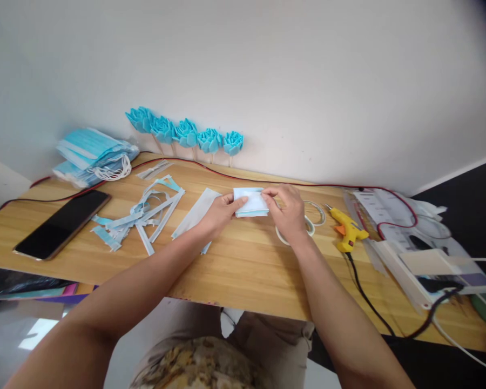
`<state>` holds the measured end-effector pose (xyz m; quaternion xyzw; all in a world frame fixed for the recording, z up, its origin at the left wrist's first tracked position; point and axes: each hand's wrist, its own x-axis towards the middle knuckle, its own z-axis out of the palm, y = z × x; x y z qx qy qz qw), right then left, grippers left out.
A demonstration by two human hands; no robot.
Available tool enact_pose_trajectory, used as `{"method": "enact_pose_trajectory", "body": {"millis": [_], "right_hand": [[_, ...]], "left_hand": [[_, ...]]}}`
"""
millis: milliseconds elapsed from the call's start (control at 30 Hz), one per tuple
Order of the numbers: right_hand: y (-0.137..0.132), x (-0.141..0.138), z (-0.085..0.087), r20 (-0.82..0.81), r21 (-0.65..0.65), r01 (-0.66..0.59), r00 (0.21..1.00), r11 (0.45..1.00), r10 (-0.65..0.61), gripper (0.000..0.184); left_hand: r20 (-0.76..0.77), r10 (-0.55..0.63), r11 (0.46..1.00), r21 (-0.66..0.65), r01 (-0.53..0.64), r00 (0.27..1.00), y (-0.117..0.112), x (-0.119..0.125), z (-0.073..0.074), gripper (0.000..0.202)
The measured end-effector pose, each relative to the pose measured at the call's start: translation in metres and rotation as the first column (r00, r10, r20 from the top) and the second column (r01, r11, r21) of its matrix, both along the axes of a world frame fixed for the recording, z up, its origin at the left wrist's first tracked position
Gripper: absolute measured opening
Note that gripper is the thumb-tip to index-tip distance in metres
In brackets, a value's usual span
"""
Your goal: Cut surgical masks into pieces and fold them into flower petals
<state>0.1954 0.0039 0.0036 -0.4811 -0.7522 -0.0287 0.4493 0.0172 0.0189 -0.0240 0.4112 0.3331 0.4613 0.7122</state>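
Between my two hands is a small folded stack of pale blue and white mask fabric (251,202), held just above the table. My left hand (223,212) pinches its left side with the thumb on top. The thumb and fingers of my right hand (287,208) close on its right edge. Beneath my right hand lies a white tape roll (310,227), partly hidden by it. A flat whitish fabric strip (196,210) is on the table beside my left hand, partly covered by my forearm.
Cut strips (141,216) lie in a heap at left, near a black phone (62,224) and stacked masks (91,151). Several blue fabric flowers (186,133) on sticks lean against the wall. A yellow glue gun (348,229) and a white power strip (409,275) with cables are at right.
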Motion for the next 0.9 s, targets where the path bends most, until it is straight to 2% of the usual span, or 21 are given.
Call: {"method": "enact_pose_trajectory", "body": {"millis": [200,300,367,433,533,600,700,767,833,900], "right_hand": [[0.001,0.000,-0.001,-0.036,-0.032,-0.007,0.999,0.999,0.005,0.013],[0.005,0.003,-0.004,-0.254,-0.162,-0.058,0.967,0.985,0.015,0.027],[0.007,0.004,-0.005,-0.470,-0.296,-0.181,0.882,0.938,0.022,0.043],[0.008,0.002,-0.008,-0.633,-0.400,-0.343,0.774,0.850,0.014,0.052],[0.006,-0.008,-0.013,-0.733,-0.456,-0.500,0.680,0.736,0.008,0.052],[0.004,-0.016,-0.017,-0.753,-0.454,-0.544,0.657,0.706,0.022,0.047],[0.002,-0.022,-0.021,-0.760,-0.453,-0.521,0.650,0.723,-0.008,0.040],[0.002,-0.018,-0.019,-0.727,-0.459,-0.460,0.686,0.760,-0.024,0.036],[0.001,-0.011,-0.012,-0.602,-0.466,-0.348,0.799,0.813,-0.003,0.033],[0.001,-0.004,-0.004,-0.358,-0.441,-0.187,0.933,0.878,0.018,0.032]], "left_hand": [[0.023,-0.019,1.000,0.002,0.019,1.000,0.000,0.001,-0.002,0.042],[0.003,0.026,1.000,0.001,-0.026,1.000,0.002,0.000,-0.002,0.043],[-0.016,0.045,0.999,0.006,-0.045,0.999,0.002,-0.001,-0.002,0.042],[-0.042,0.060,0.998,0.023,-0.059,0.997,0.002,-0.002,0.000,0.040],[-0.095,0.097,0.994,0.066,-0.091,0.991,-0.001,-0.003,0.005,0.036],[-0.097,0.113,0.989,0.102,-0.103,0.989,-0.003,-0.004,0.007,0.035],[-0.072,0.093,0.987,0.136,-0.083,0.993,-0.003,-0.005,0.006,0.037],[-0.102,0.082,0.985,0.161,-0.065,0.991,0.000,-0.007,0.005,0.037],[-0.193,0.133,0.967,0.240,-0.085,0.972,0.005,-0.010,0.005,0.037],[-0.309,0.243,0.914,0.391,-0.111,0.920,0.009,-0.013,0.006,0.042]]}}
